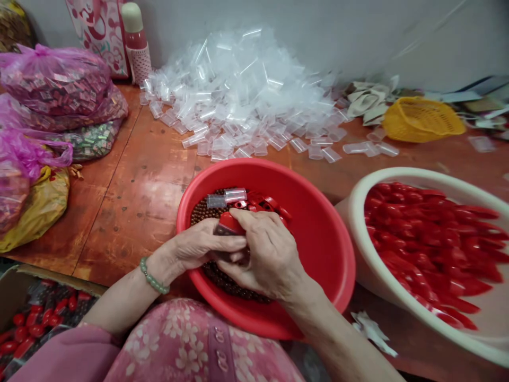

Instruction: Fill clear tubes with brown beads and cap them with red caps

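Observation:
My left hand [194, 244] is wrapped around a clear plastic tube [222, 229] with dark brown beads inside. A red cap [233, 222] tops the tube, and the fingers of my right hand [274, 252] are closed over it. Part of the tube is hidden by my fingers. Both hands are over a red basin [324, 254]. Brown beads [202, 216] lie in its left side and under my hands. Two empty clear tubes [235, 194] rest on the beads, beside several loose red caps [271, 203].
A white basin [358, 223] of red plastic pieces [425, 244] stands right. Clear tubes [254, 101] are heaped behind, near a yellow basket [423, 124]. Filled bags [59, 87] and a bottle [134, 37] sit left. Lower left, a box [89, 284] holds red-capped tubes [40, 318].

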`<state>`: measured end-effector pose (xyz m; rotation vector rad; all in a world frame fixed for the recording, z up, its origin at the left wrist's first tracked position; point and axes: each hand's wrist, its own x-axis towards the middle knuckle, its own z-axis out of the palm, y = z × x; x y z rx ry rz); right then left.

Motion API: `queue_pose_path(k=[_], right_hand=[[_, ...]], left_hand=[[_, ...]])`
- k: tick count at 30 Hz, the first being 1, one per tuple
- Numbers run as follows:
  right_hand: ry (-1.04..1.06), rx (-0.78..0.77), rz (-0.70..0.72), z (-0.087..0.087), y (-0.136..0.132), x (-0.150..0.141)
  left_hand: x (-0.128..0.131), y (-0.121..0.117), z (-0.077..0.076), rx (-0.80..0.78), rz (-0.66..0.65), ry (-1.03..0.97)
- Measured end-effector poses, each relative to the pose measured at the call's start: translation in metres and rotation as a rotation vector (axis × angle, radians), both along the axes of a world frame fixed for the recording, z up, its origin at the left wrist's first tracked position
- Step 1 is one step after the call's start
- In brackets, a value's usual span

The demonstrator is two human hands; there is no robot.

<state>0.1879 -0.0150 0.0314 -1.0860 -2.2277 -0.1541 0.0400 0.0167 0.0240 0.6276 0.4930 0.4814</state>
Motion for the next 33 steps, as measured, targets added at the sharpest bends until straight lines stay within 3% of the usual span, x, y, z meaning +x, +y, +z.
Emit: queue_pose_path(k=[4,8,12,15,17,18,20,22,25,28,31,33], right_hand=[[-0.016,0.006,0.001,0.003,0.001,0.001],[-0.058,-0.007,-0.005,0.001,0.000,-0.001],[-0.078,0.020,0.019,-0.002,-0.005,-0.008],[-0.103,0.031,0.038,0.000,-0.009,-0.014],[-0.095,0.010,0.074,0.003,-0.010,-0.016],[-0.084,-0.009,0.106,0.004,-0.009,-0.015],[-0.073,-0.077,0.136,0.004,-0.005,-0.009],[-0.096,-0.172,0.080,0.001,0.002,0.004],[-0.151,-0.304,-0.023,-0.011,0.015,0.027],[-0.198,-0.383,-0.041,-0.023,0.028,0.043],[-0.206,-0.438,-0.060,-0.028,0.042,0.051],[-0.191,-0.465,-0.096,-0.030,0.054,0.053]], left_hand=[[0.005,0.002,0.004,-0.148,0.037,-0.033],[0.016,-0.002,-0.003,-0.124,0.179,0.202],[0.013,-0.016,-0.018,0.202,0.453,0.533],[-0.002,-0.027,-0.026,0.575,0.497,0.670],[-0.017,-0.030,-0.024,0.719,0.506,0.729],[-0.026,-0.030,-0.019,0.751,0.487,0.748],[-0.048,-0.027,-0.006,0.796,0.329,0.771],[-0.073,-0.019,0.006,0.833,0.188,0.898],[-0.110,-0.006,0.011,1.040,-0.061,1.416],[-0.137,0.009,0.000,1.108,-0.336,1.838],[-0.143,0.038,-0.008,1.188,-0.408,1.859],[-0.129,0.070,-0.012,1.318,-0.314,1.734]])
